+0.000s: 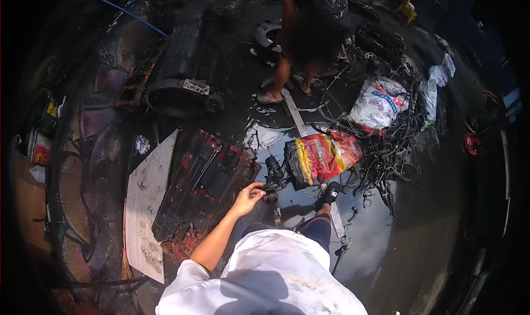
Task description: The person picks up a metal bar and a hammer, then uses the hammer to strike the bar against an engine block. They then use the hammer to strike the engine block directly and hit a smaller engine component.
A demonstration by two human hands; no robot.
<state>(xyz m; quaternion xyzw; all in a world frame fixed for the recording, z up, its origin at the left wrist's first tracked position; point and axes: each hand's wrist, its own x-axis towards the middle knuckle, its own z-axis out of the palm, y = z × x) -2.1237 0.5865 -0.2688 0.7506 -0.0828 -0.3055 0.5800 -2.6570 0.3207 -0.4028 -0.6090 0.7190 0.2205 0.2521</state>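
My left hand [248, 198] is held out over the ground with its fingers bent and drawn together. Whatever may be between the fingertips is too small to name. Just right of the fingers lie dark metal parts [273, 171]. A dark red engine block [204, 188] lies to the left of the hand. Beyond and to the right is a red and yellow sack [322, 158] on the wet ground. My right hand does not show; the white shirt [281, 271] fills the bottom of the view.
Another person [317, 33] bends forward beyond the sack, near a tire [269, 35]. A white sack [381, 102] rests among tangled dark hoses [386, 166]. At left are a pale board [149, 210] and a large black cylinder [179, 94]. A metal bar [293, 112] lies near the person's feet.
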